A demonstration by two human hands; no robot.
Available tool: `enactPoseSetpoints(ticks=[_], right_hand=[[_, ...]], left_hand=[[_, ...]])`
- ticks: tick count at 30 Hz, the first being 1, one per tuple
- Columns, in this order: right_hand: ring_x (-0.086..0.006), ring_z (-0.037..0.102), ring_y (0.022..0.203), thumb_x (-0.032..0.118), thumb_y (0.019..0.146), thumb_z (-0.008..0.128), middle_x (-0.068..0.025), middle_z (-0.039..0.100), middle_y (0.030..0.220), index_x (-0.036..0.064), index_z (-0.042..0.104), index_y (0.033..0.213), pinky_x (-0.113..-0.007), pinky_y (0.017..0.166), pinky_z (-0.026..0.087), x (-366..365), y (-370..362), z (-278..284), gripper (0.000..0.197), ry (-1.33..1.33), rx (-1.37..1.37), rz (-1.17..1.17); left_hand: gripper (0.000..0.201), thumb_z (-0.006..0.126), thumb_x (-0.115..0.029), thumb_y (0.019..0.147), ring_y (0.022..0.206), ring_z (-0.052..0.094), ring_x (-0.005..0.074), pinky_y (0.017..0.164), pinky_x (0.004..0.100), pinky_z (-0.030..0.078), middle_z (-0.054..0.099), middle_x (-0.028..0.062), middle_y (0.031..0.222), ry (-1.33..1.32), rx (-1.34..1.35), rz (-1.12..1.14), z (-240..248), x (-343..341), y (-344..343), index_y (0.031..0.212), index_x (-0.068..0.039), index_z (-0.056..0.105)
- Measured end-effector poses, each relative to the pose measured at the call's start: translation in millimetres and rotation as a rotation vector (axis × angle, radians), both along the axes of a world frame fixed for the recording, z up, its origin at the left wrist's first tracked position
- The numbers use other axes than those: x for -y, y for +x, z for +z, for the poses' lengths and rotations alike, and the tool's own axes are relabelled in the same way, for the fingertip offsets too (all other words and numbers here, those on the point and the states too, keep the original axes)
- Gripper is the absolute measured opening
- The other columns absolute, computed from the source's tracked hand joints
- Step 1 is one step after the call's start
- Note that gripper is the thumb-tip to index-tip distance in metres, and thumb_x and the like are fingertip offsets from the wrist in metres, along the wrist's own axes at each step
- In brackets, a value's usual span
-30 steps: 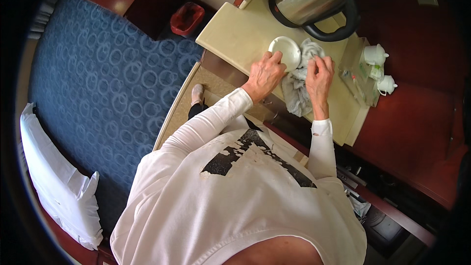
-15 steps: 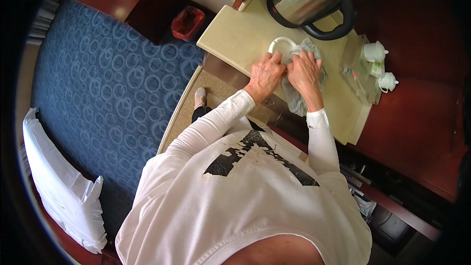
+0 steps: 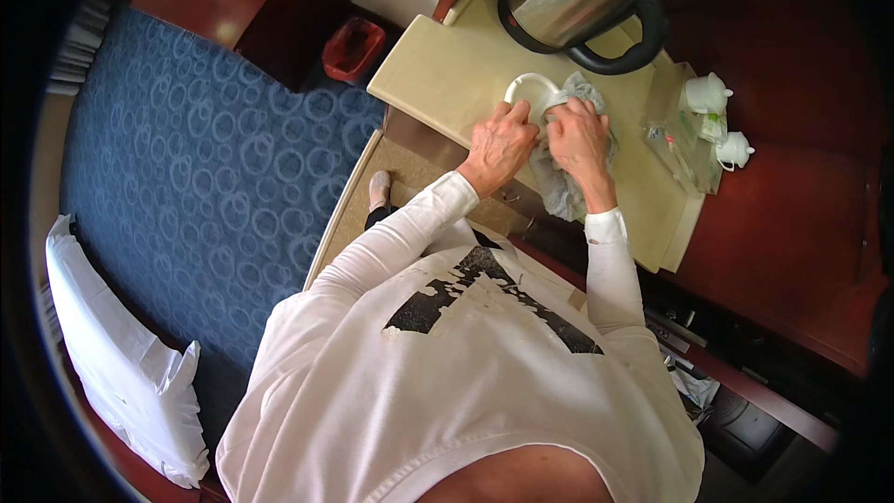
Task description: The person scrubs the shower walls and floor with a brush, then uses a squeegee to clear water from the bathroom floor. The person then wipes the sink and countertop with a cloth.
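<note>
A small round white dish (image 3: pixel 532 86) is at the counter's near edge, its far rim showing beyond my fingers. My left hand (image 3: pixel 500 145) is closed on the near left side of it. A damp-looking grey cloth (image 3: pixel 562 190) is bunched under my right hand (image 3: pixel 578 138), whose curled fingers press it against the dish's right side. Part of the cloth hangs toward me below the hand. My fingers hide the near part of the dish.
On the cream counter (image 3: pixel 438 70) stands a steel and black kettle (image 3: pixel 582 5), just beyond the dish. To the right, a clear tray (image 3: pixel 678 135) sits beside two lidded white cups (image 3: pixel 708 93). A red-lined bin (image 3: pixel 354 48) stands on the floor at the far left.
My right fingers have shifted slightly on the cloth at the dish's edge. The left hand keeps its grip, and the whole view has moved a little.
</note>
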State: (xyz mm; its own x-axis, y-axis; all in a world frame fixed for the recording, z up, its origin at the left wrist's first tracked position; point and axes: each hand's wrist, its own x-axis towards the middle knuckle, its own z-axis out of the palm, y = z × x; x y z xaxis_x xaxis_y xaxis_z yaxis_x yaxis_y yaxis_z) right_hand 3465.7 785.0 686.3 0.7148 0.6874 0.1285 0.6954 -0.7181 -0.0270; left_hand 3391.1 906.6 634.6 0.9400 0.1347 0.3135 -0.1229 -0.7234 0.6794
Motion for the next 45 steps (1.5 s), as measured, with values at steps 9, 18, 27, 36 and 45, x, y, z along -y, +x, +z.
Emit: enactPoseSetpoints(ticks=[9, 18, 27, 36, 45], right_hand=[[-0.032, 0.047, 0.098, 0.018, 0.081, 0.059, -0.0177, 0.046, 0.107, 0.0023, 0.054, 0.114, -0.04, 0.084, 0.04, 83.9, -32.9, 17.9, 0.037, 0.563, 0.098, -0.304], [-0.0458, 0.028, 0.12, 0.027, 0.072, 0.063, -0.0256, 0.029, 0.133, 0.0119, 0.033, 0.135, -0.051, 0.098, 0.023, 44.4, 1.3, -35.8, 0.071, 0.147, 0.128, -0.41], [-0.0452, 0.031, 0.121, 0.027, 0.073, 0.061, -0.0184, 0.03, 0.138, 0.0307, 0.028, 0.136, -0.057, 0.094, 0.026, 76.6, 188.0, -40.7, 0.071, 0.212, 0.199, -0.774], [-0.0283, 0.043, 0.107, 0.008, 0.065, 0.064, -0.0033, 0.05, 0.116, 0.0245, 0.063, 0.101, -0.045, 0.091, 0.031, 119.3, 13.3, -33.6, 0.04, 0.479, 0.125, -0.265], [-0.029, 0.045, 0.107, 0.008, 0.06, 0.064, -0.0073, 0.052, 0.113, 0.0207, 0.058, 0.105, -0.045, 0.087, 0.034, 266.5, -65.5, -15.9, 0.047, 0.333, 0.259, -1.006]], left_hand=[[0.013, 0.068, -0.017, 0.07, 0.082, 0.053, 0.0215, 0.061, 0.0342, 0.048, 0.049, 0.0025, 0.084, 0.014, -0.017, -0.032, 0.3, -1.7, -1.5, 0.082, -0.013, 0.065], [0.017, 0.068, -0.015, 0.069, 0.08, 0.053, 0.0241, 0.067, 0.0349, 0.046, 0.053, 0.0042, 0.084, 0.045, -0.074, -0.032, 19.5, -9.6, -4.8, 0.085, -0.01, 0.066], [0.019, 0.07, -0.014, 0.067, 0.076, 0.054, 0.0238, 0.063, 0.0342, 0.047, 0.054, 0.0039, 0.08, 0.118, -0.098, -0.04, 21.2, -13.5, -27.8, 0.086, -0.012, 0.068], [0.017, 0.068, -0.012, 0.07, 0.073, 0.054, 0.0257, 0.063, 0.0366, 0.044, 0.053, 0.0079, 0.078, 0.192, -0.055, -0.211, 23.7, 14.8, -4.3, 0.085, -0.006, 0.066], [0.026, 0.068, -0.017, 0.07, 0.087, 0.055, 0.0313, 0.07, 0.0422, 0.049, 0.049, 0.0123, 0.106, 0.258, 0.004, -0.376, 21.7, 76.2, 86.9, 0.096, -0.014, 0.063]])
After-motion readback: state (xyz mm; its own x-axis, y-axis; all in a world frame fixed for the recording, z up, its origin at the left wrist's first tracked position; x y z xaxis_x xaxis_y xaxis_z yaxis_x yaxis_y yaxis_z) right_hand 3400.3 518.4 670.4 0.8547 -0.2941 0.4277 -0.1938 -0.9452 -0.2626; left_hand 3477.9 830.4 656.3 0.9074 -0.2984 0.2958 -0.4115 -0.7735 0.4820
